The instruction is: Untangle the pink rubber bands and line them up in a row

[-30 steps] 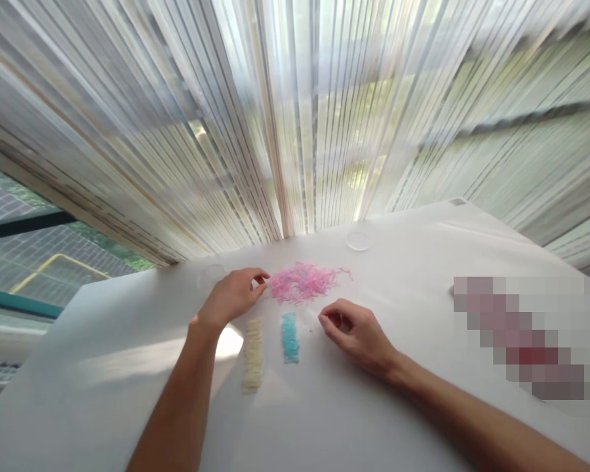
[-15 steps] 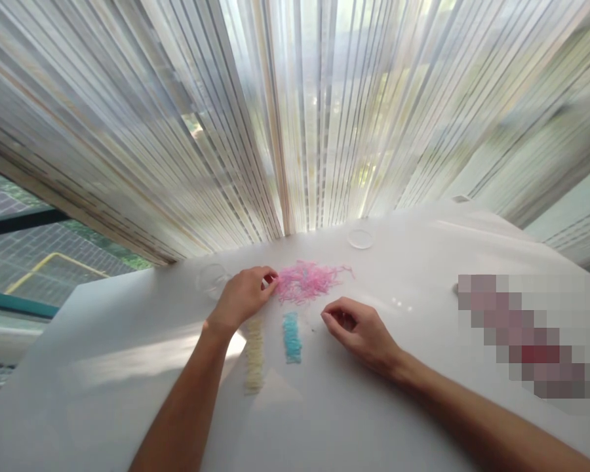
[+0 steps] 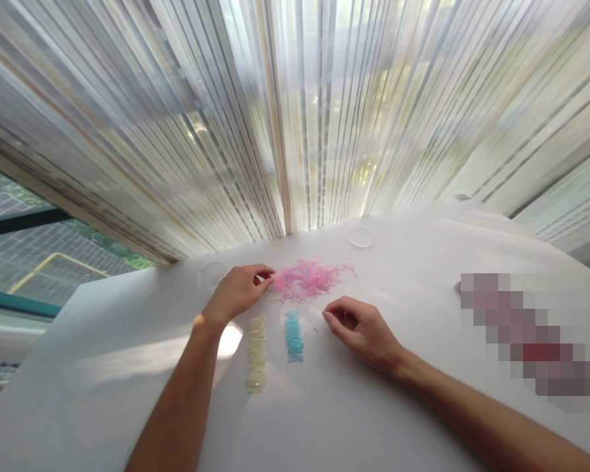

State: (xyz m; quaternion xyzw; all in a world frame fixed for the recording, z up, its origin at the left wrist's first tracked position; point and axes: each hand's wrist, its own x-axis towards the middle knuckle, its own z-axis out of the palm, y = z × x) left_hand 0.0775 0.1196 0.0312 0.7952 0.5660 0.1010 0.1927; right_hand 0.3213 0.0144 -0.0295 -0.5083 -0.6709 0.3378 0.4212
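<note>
A loose pile of thin pink sticks or short strips (image 3: 307, 280) lies on the white table, with a few bluish pieces among them. At its left edge is my left hand (image 3: 238, 288), thumb and forefinger slightly apart, nothing visible between them. My right hand (image 3: 361, 331) rests on the table below and right of the pile, fingers curled in and thumb against the forefinger; whether anything is pinched there is hidden. Between my hands, a short column of blue pieces (image 3: 294, 335) lies stacked side by side. Left of it runs a longer column of pale yellow pieces (image 3: 256, 354).
Behind the pile lies a clear round lid or dish (image 3: 362, 238). Another clear round container (image 3: 212, 274) is partly behind my left hand. A blurred-out long object (image 3: 526, 334) lies at the right. Striped curtains (image 3: 295, 131) hang along the table's far edge (image 3: 319, 231).
My left hand has shifted slightly left, uncovering the top of the yellow column, and its thumb and forefinger are a little farther apart. The right hand stays nearly still.
</note>
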